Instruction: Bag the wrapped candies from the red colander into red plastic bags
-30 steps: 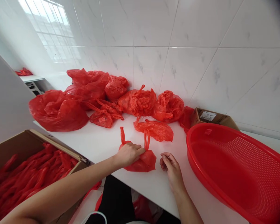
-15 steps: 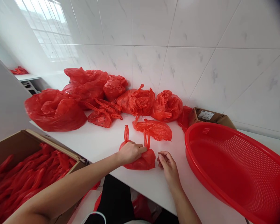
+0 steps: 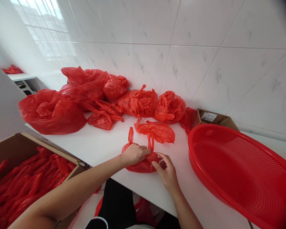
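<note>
On the white table (image 3: 100, 143), near its front edge, lies a small red plastic bag (image 3: 140, 167) with two handle loops standing up. My left hand (image 3: 135, 154) rests on top of this bag, its fingers closed on the plastic between the loops. At the bag's right end, my right hand (image 3: 165, 168) has thumb and fingers around the edge of the plastic, pinching it. Just behind is a flat, crumpled red bag (image 3: 157, 131), touched by neither hand.
Several filled red bags (image 3: 139, 103) line the tiled wall. A large red perforated basket (image 3: 228, 168) stands at right, with a cardboard box (image 3: 212, 118) behind it. An open carton (image 3: 50, 144) of red bags is at lower left.
My right hand has moved left from beside the bag and taken hold of its right end. My left hand stays on the bag. The view has shifted slightly.
</note>
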Motion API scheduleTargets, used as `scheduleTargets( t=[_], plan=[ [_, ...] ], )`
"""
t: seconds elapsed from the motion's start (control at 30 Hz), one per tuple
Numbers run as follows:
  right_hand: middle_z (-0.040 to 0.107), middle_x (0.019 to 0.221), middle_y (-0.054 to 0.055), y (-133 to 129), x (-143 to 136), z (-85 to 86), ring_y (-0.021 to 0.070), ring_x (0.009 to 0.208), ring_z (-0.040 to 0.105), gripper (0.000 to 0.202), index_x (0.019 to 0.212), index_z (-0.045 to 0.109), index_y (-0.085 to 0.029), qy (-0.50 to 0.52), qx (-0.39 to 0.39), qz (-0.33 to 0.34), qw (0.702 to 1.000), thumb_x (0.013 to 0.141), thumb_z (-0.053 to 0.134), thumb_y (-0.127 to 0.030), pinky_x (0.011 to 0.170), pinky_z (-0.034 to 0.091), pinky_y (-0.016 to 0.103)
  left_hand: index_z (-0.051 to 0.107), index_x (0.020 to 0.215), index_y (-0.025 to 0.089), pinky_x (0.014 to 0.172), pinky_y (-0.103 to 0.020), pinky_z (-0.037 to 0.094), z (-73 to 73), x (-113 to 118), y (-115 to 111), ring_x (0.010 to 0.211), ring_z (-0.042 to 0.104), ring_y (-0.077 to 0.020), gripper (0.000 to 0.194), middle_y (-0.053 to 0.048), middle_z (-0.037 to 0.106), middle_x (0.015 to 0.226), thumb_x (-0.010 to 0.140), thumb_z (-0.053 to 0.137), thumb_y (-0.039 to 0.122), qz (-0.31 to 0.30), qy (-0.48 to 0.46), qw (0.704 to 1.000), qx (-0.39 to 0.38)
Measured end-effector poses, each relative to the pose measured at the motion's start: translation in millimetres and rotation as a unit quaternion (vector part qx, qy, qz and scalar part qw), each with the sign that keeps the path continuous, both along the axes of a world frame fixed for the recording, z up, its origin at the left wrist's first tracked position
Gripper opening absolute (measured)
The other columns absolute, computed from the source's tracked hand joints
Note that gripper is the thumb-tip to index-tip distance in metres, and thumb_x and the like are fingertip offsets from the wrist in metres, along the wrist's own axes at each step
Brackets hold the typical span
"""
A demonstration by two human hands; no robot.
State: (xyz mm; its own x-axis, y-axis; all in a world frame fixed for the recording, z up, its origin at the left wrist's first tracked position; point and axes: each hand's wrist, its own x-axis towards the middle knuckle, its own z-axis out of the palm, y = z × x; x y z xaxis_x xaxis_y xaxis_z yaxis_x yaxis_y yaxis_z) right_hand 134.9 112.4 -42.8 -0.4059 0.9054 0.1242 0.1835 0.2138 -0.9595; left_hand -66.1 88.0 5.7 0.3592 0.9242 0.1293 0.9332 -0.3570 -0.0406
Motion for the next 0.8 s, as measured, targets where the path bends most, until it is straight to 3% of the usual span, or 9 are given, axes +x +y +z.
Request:
scheduleTargets(
  t=[0.3,0.8],
  plan=[
    [0.057,0.083,0.003,3.4,-4.3,-3.7,0.0153,0.068,0.052,0.027,0.082,0.061,-0.02,-0.017,0.049,-0.024,0.998,0.089,0.056,-0.046,0.065,0.043,0.028,0.062,0.097,0.025,0.053,-0.025,0.036,4.1,3.7,7.1,0.058,0.061,-0.0137,0.015,0.002,0.067,0.078,0.091,0.048,0.022,-0.007,-0.006,1.0,-0.02],
    [0.055,0.076,0.001,2.3,-4.1,-7.6,0.0159,0.066,0.049,0.026,0.081,0.048,-0.022,-0.044,0.051,-0.02,0.998,0.093,0.047,-0.045,0.062,0.039,0.027,0.061,0.096,0.025,0.054,-0.026,0.038,1.8,7.6,10.9,0.061,0.061,-0.0146,0.013,0.002,0.066,0.078,0.088,0.051,0.021,-0.012,-0.011,0.999,-0.03]
  ],
)
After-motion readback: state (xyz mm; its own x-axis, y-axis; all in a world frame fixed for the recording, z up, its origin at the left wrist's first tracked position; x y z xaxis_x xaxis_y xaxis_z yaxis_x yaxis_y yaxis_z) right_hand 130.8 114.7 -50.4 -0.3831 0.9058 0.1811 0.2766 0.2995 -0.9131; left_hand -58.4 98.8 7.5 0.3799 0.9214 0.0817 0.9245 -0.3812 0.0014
